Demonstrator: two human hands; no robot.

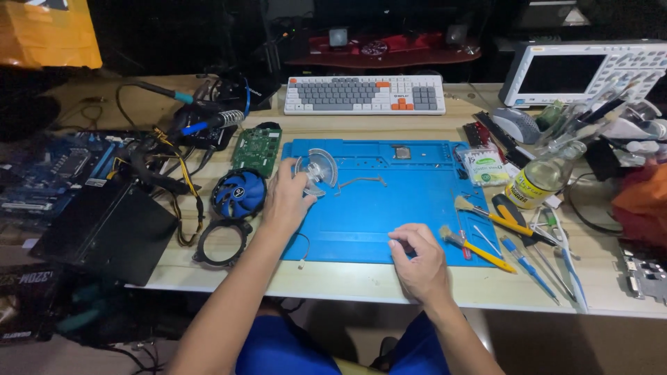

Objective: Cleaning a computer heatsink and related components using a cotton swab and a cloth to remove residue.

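Two hands: left hand grips clear fan, face toward camera; right hand pinched, contents unclear.

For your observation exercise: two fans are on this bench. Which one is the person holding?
The clear transparent fan, gripped by the left hand over the blue mat. The other, a blue-bladed fan, lies untouched on the wooden table beside the mat.

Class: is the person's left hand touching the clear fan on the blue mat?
Touching. The head view shows the left hand gripping the clear fan, fingers wrapped on its edge.
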